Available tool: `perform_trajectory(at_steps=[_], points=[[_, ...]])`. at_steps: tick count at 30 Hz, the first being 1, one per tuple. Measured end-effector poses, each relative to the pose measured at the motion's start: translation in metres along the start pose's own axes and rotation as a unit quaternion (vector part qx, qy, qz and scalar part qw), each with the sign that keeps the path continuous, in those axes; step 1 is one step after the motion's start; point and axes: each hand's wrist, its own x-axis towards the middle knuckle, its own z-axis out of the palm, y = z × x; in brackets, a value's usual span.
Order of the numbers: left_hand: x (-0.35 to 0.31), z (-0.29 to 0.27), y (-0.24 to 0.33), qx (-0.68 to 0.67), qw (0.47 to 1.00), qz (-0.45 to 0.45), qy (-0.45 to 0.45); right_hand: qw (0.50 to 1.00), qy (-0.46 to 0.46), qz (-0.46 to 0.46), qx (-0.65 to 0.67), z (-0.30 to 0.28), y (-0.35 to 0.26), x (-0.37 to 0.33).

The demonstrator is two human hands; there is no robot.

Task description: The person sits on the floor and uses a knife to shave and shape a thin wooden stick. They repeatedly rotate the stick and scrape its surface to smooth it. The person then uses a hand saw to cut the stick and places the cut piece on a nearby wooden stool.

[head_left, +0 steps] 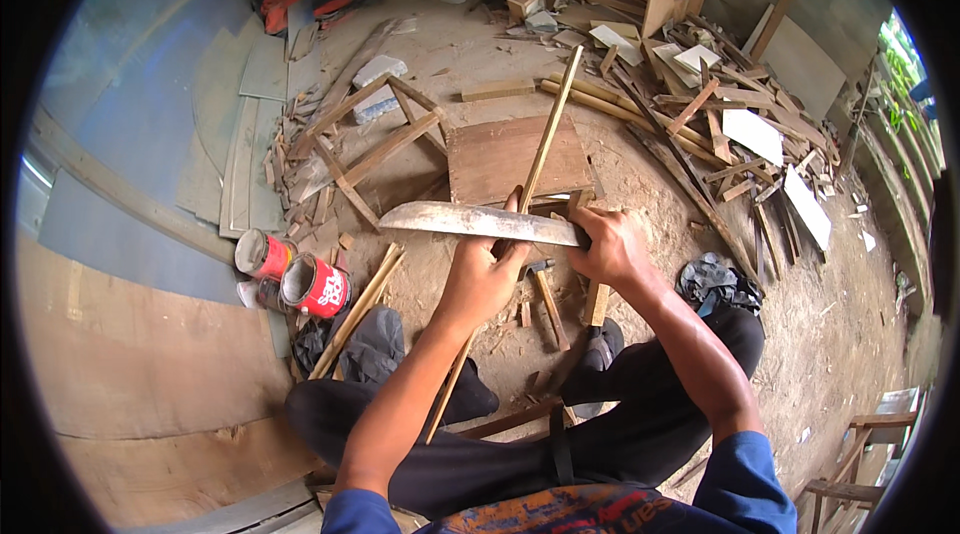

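Note:
My left hand (482, 276) is closed around a long thin wooden strip (553, 129), which slants from far ahead of me down past my left wrist toward my lap. In my right hand (612, 246) is the handle end of a machete (465, 220). Its worn, stained blade points left and lies across the strip, just above my left fingers; whether the edge touches the wood I cannot tell. Beyond the blade stands a low piece with a flat brown wooden top (520, 156). A hammer (548, 306) lies on the ground below my hands.
An open wooden frame (385, 149) stands ahead left. Two red cans (325, 289) (263, 256) are by my left knee, near more strips (360, 312). Scrap wood (740, 124) is heaped at the far right. A crumpled dark plastic bag (715, 282) sits by my right knee.

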Motion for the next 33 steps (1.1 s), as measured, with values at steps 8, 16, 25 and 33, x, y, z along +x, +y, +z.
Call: perform_trajectory(at_steps=[8, 16, 25, 33], points=[[-0.042, 0.004, -0.021, -0.111, 0.966, -0.231, -0.031, 0.995, -0.098, 0.019, -0.021, 0.021, 0.010, -0.025], [-0.090, 0.005, -0.024, -0.225, 0.919, -0.323, -0.009, 0.993, -0.109, -0.017, -0.045, 0.051, 0.025, -0.047], [-0.113, 0.007, -0.012, -0.320, 0.872, -0.369, 0.022, 0.957, -0.137, 0.207, -0.149, 0.030, 0.029, -0.019], [-0.147, 0.009, -0.025, -0.351, 0.855, -0.377, 0.064, 0.978, -0.029, 0.204, -0.024, 0.006, 0.077, -0.027]])
